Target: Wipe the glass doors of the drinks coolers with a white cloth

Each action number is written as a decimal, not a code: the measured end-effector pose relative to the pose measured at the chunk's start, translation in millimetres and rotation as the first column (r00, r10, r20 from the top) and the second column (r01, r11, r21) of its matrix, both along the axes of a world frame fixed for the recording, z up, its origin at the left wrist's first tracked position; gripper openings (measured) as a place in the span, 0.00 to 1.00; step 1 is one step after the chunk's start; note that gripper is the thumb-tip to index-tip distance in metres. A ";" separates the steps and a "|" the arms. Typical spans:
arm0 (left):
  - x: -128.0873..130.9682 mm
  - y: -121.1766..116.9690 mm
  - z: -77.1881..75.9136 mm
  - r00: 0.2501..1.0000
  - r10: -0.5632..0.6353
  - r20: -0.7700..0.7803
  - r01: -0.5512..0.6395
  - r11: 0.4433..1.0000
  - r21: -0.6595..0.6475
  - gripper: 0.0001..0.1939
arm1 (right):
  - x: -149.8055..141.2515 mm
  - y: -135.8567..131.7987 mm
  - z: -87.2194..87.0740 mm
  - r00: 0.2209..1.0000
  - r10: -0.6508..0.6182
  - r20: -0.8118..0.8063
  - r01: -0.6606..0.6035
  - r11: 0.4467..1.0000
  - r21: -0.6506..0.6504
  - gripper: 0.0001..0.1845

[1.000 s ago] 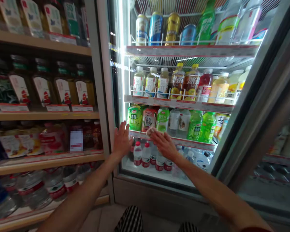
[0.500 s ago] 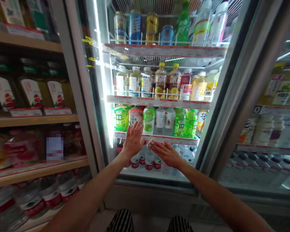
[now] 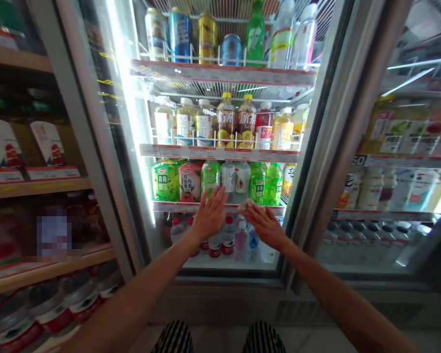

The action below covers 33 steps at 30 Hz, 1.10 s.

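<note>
My left hand (image 3: 209, 215) lies flat toward the glass door (image 3: 235, 282) of a drinks fridge, fingers stretched out and holding nothing. Under the fingers of my right hand (image 3: 267, 226) is a crumpled pale cloth (image 3: 245, 206), pressed against the glass, with most of it covered by the hand. Behind the door, near my left fingertips, stands a green-labelled bottle (image 3: 210, 174). Two green bottles, one of them this green bottle (image 3: 257, 181), stand behind the glass above my right hand.
To the left, a wooden shelf (image 3: 40, 186) holds bottles. A metal door frame (image 3: 318, 147) runs up the right side, with another glass-fronted fridge (image 3: 389, 215) beyond it. Inside the fridge, a wire shelf (image 3: 220, 153) carries several bottles. Striped knees (image 3: 172, 338) show below.
The view has turned to the right, so the shelves appear further left. Both hands have moved rightward across the door, with the cloth still under my right hand.
</note>
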<state>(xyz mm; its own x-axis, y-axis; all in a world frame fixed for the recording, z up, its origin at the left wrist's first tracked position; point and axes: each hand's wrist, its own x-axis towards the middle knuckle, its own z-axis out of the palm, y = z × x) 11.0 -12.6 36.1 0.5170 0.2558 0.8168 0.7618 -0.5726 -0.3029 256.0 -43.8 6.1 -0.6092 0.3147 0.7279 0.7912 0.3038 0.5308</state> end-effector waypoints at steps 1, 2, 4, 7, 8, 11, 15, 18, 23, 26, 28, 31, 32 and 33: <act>4.4 0.1 0.3 1.000 -0.007 -0.004 0.007 1.000 0.000 0.28 | 8.4 2.4 11.2 0.993 -0.036 -0.111 0.042 0.998 0.056 0.28; 8.6 0.5 1.1 1.000 -0.014 -0.005 0.014 1.000 0.000 0.28 | 17.9 6.1 25.1 0.967 -0.064 -0.247 0.097 0.987 0.125 0.28; 16.6 1.2 3.4 1.000 -0.027 -0.006 0.027 1.000 0.002 0.28 | 36.3 14.2 48.4 0.885 -0.067 -0.461 0.195 0.952 0.237 0.28; 25.5 1.4 3.8 1.000 -0.028 0.000 0.028 0.999 0.018 0.28 | 50.5 15.8 33.3 0.849 -0.048 -0.526 0.224 0.934 0.278 0.29; 27.2 1.2 1.9 1.000 -0.026 -0.001 0.026 0.999 0.019 0.29 | 51.0 12.5 12.8 0.855 -0.058 -0.516 0.219 0.941 0.257 0.30; 28.6 0.7 -10.1 0.999 -0.026 -0.025 0.026 1.000 0.008 0.28 | 46.6 -3.1 -59.8 0.858 -0.123 -0.499 0.223 0.964 0.147 0.32; 26.5 0.2 -26.4 0.997 -0.034 -0.070 0.035 0.999 0.007 0.27 | 41.9 -10.6 -67.1 0.894 -0.170 -0.414 0.205 0.978 0.042 0.32; 24.2 -0.1 -30.8 0.997 -0.018 -0.073 0.018 1.000 0.005 0.27 | 36.4 4.7 -11.4 0.850 -0.128 -0.511 0.240 0.957 0.160 0.32; 8.5 0.8 -38.9 0.998 0.009 -0.070 -0.011 1.000 -0.023 0.28 | -1.5 13.9 -20.3 0.957 -0.057 -0.285 0.089 0.991 0.102 0.30; -9.5 0.8 -46.1 0.995 0.029 -0.096 -0.033 0.999 -0.034 0.28 | -19.7 4.1 -64.4 0.996 0.067 0.055 -0.064 0.996 -0.058 0.27; -21.2 0.1 -48.6 0.994 0.049 -0.094 -0.053 0.998 -0.041 0.28 | -23.8 1.8 -64.9 0.989 0.100 0.107 -0.092 0.992 -0.081 0.27; -32.9 -1.4 -47.8 0.994 0.079 -0.070 -0.083 0.995 -0.060 0.29 | -27.3 9.6 -24.1 0.989 0.006 -0.148 -0.005 1.000 0.010 0.29; -34.9 -1.8 -46.9 0.994 0.086 -0.062 -0.090 0.994 -0.062 0.30 | -30.3 13.4 -9.8 0.964 -0.023 -0.266 0.038 0.998 0.050 0.29; -36.1 -2.2 -46.1 0.994 0.090 -0.053 -0.094 0.994 -0.059 0.29 | -34.8 16.6 0.2 0.934 -0.037 -0.356 0.071 0.994 0.083 0.29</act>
<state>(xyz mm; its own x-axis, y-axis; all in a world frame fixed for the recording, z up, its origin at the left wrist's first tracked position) -25.1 -14.8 -10.0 0.5290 0.3534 0.7716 0.7969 -0.5195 -0.3084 221.3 -27.2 6.3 -0.2913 0.2604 0.9205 0.9466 0.2176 0.2380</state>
